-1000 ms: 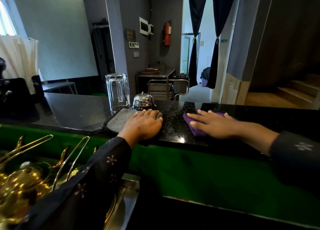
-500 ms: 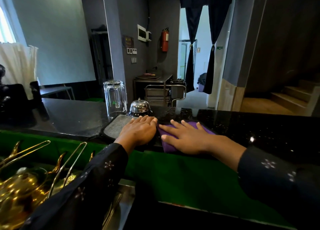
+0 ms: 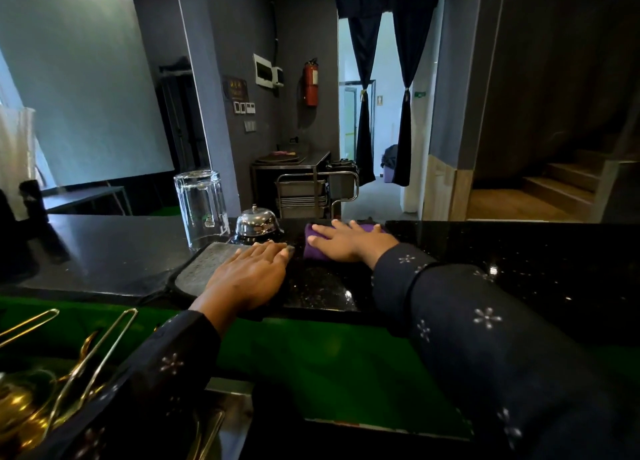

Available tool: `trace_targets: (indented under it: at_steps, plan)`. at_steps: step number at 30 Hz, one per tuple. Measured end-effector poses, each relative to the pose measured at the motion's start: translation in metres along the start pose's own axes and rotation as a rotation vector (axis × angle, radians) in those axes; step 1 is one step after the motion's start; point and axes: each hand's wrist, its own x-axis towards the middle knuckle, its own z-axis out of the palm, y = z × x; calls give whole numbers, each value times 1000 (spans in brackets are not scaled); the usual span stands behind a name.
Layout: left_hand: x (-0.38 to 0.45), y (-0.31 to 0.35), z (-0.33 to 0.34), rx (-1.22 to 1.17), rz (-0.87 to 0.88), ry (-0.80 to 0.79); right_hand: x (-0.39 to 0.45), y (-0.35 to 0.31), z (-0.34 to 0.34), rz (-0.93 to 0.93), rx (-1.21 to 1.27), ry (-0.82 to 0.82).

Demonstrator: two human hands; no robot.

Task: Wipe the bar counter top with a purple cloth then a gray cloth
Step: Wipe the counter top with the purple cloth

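Note:
The bar counter top is black, speckled and glossy. My right hand lies flat with straight fingers on the purple cloth, pressing it to the counter near its far edge. My left hand rests flat, fingers together, on the right part of the gray cloth, which lies spread near the counter's front edge. Both arms wear dark sleeves with small flower prints.
An upturned glass mug and a chrome service bell stand just behind the gray cloth. Gold wire utensils sit at lower left, below a green ledge. A metal trolley stands beyond the counter.
My right hand slid the purple cloth left toward my left hand, then pushed it away toward the counter's far edge. My left hand stayed on the gray cloth.

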Motion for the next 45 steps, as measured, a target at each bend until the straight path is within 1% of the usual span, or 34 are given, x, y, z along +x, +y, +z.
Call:
trace_targets:
  at_steps: [5,7,10,15,17,20,24,25,27,28,30,32,33,36,38,41,45]
  plan:
    - [0,-2,1,2,19,6,-31,80,-7,200,21,37]
    - [2,-2,1,8,18,-3,-49,96,-8,239,22,30]
    - [1,2,-1,25,18,-18,-79,89,-5,201,24,7]
    - [-3,7,-6,67,24,-75,-138,61,10,34,19,16]
    - [-4,8,-8,80,10,-91,-158,57,15,-5,2,17]
    - [-12,24,-13,133,23,-27,-178,56,14,-39,6,21]
    - [-41,76,-9,40,173,24,-203,63,11,-118,80,81]
    - [-51,89,-6,12,227,23,-209,68,10,-137,65,102]
    - [-71,108,4,-7,351,0,-221,82,11,-174,-88,125]
    - [-80,114,10,34,413,-3,-225,90,12,-187,-192,136]
    - [-92,120,25,218,521,27,-233,104,18,-197,-321,184]
    - [-94,120,39,346,576,84,-239,113,24,-199,-310,254]
    - [-94,121,44,351,576,126,-243,117,25,-202,-271,287]
    - [-101,122,50,243,567,259,-259,121,23,-212,-122,366]
    - [-108,124,46,153,584,309,-268,122,19,-204,-44,397]
    - [-117,123,35,-8,530,316,-269,123,12,-208,45,471]
    - [-144,128,18,-243,457,282,-280,122,8,-292,128,497]
